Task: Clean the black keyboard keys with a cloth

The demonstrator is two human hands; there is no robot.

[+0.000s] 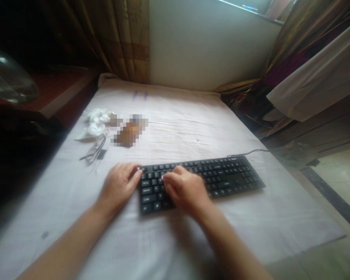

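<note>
A black computer keyboard (pixel 221 175) lies at a slant on a pale sheet-covered surface (pixel 177 112). At its upper left corner is my left hand (pixel 121 182), thumb and fingers closed against the edge. My right hand (pixel 186 188) is over the left part of the keys, its fingers curled into a pinch. A small whitish bit shows at those fingertips, but I cannot make out what it is. The keys under my right hand are hidden.
Beyond my left hand lie a crumpled white cloth or tissue (pixel 97 122), a tangle of thin cords (pixel 97 149) and a blurred-out orange-brown object (pixel 130 133). The keyboard's cable (pixel 247 151) runs off the right edge. Dark wooden furniture (pixel 61 93) stands left; cloth (pixel 317 77) hangs right.
</note>
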